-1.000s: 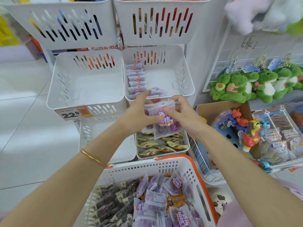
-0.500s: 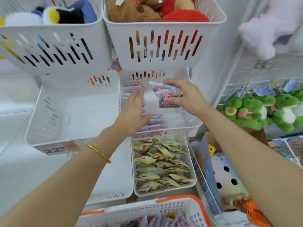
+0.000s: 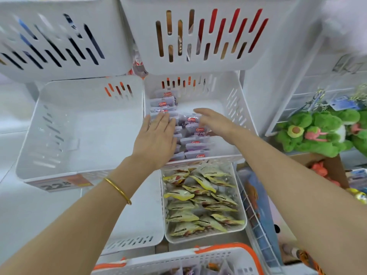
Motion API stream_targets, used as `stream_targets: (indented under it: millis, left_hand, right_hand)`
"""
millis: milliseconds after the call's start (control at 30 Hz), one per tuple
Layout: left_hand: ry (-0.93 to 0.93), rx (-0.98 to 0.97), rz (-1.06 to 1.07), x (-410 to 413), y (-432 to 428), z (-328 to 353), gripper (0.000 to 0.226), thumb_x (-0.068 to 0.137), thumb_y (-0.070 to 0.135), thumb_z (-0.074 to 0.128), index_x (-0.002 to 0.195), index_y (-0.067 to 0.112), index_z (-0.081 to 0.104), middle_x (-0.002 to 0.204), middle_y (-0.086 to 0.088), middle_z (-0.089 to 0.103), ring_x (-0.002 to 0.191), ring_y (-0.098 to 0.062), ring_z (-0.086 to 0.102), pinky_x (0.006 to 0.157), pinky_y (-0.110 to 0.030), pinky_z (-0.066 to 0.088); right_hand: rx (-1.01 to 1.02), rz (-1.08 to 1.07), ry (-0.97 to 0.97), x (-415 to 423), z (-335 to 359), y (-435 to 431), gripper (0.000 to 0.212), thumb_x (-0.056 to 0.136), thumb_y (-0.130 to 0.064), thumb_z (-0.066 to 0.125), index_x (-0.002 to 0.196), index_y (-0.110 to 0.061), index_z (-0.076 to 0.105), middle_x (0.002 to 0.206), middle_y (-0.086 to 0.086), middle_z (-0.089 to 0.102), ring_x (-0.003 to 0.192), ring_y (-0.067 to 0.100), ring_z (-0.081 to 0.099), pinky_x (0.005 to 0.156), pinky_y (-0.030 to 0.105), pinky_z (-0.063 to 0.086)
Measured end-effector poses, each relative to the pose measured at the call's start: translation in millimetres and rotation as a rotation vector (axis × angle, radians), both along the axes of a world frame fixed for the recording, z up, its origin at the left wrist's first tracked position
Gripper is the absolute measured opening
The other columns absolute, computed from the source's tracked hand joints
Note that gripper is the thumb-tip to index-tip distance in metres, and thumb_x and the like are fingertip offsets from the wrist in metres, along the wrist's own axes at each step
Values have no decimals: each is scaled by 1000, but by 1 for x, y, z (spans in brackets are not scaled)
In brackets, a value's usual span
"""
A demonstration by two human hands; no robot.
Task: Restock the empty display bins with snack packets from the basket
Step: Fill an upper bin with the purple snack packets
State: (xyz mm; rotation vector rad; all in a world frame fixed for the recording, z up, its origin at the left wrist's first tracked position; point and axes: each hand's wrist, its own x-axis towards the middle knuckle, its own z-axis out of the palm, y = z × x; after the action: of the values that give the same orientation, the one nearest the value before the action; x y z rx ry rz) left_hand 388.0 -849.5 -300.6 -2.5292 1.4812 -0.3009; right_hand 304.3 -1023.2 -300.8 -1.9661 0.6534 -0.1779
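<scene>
Placing step: left hand (image 3: 156, 139) flat, fingers straight, pressing row 1 of purple snack packets (image 3: 195, 143) in middle-right bin (image 3: 236, 108); right hand (image 3: 216, 124) over row 2, grip can't tell; next probably needs both hands back at basket (image 3: 224, 248).

Bright, even, diffuse light is filling the scene, arriving from overhead. The white floor of the empty display bin (image 3: 103, 139) is washing out almost to pure white and losing surface detail. Shadows are falling soft and faint beneath the slotted upper-left bin (image 3: 59, 46), which is smearing with motion blur. The price label (image 3: 57, 184) is blurring likewise. Wide-angle distortion is bowing the bin rims and stretching the left forearm (image 3: 75, 221) and right forearm (image 3: 307, 195) toward the lower corners. The pale plush toy (image 3: 345, 22) at top right is dissolving into haze. The yellow snack packets (image 3: 200, 201) are rendering sharpest
</scene>
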Motion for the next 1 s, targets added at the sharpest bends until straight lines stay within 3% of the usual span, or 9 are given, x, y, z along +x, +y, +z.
stream_targets:
  millis: [100,200,367,500,600,800,1000]
  left_hand:
    - [41,-16,-13,0,-3,0,56,101,37,14,150,13,1,159,-7,1,146,-22,-4,118,-41,-2]
    - [55,-46,-23,0,-4,-1,56,101,36,16,150,12,4,159,-7,3,146,-21,-2,118,-40,-1]
    - [74,-62,-29,0,-4,-2,55,101,36,18,150,14,5,159,-5,4,146,-20,-2,117,-38,-3]
    - [65,-54,-24,0,-4,-4,57,101,41,15,151,15,5,159,-4,4,146,-19,-2,118,-39,-3]
    - [66,-45,-25,-1,-3,-5,58,101,43,16,151,15,6,159,-5,3,146,-19,-3,118,-40,-2]
    - [73,-22,-28,-1,-3,-3,57,101,42,14,151,16,4,159,-5,2,146,-20,-3,119,-40,-1]
    - [57,-5,-20,-1,-3,-4,57,101,41,14,151,15,4,159,-6,1,146,-20,-3,119,-40,-1]
  right_hand:
    - [103,-128,-3,3,1,8,45,94,-16,35,139,-19,38,140,7,41,124,27,42,102,41,40]
    - [55,-71,48,6,-5,21,39,95,-22,38,133,-14,39,121,8,48,114,29,48,95,38,38]
    - [38,-157,-3,0,-7,18,49,100,-30,32,147,-18,20,151,10,29,134,28,34,110,43,31]
    - [96,-197,24,-2,-5,28,62,98,-54,19,151,-22,9,157,3,18,141,28,24,114,47,23]
    - [138,-152,1,0,-6,41,68,96,-60,16,152,-23,3,159,1,11,144,24,18,114,43,18]
    - [147,-276,105,-9,2,33,73,92,-66,9,151,-24,6,158,6,15,141,32,23,113,53,24]
    - [317,-143,110,-11,8,43,74,90,-68,6,151,-26,7,158,5,13,144,29,17,116,49,15]
